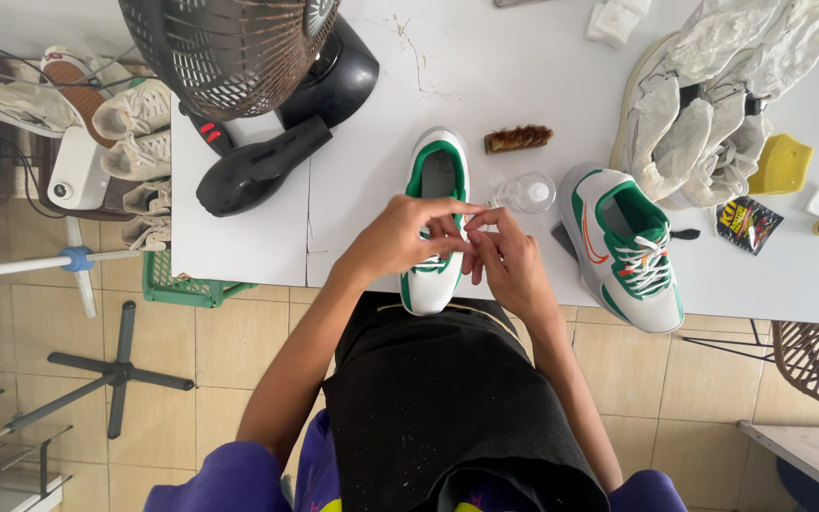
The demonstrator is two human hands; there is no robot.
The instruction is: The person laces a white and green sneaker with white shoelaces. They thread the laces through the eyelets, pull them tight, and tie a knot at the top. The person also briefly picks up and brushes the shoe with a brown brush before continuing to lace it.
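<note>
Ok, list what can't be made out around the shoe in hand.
Head view only:
- Lace of the white-and-green shoe: covered by the left hand and right hand.
- Its toe: past the table edge, against the black apron.
- Fan: cut off by the top edge.

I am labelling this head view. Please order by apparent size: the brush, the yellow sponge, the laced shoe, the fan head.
1. fan head, though nearest the camera
2. laced shoe
3. yellow sponge and brush: alike
</note>
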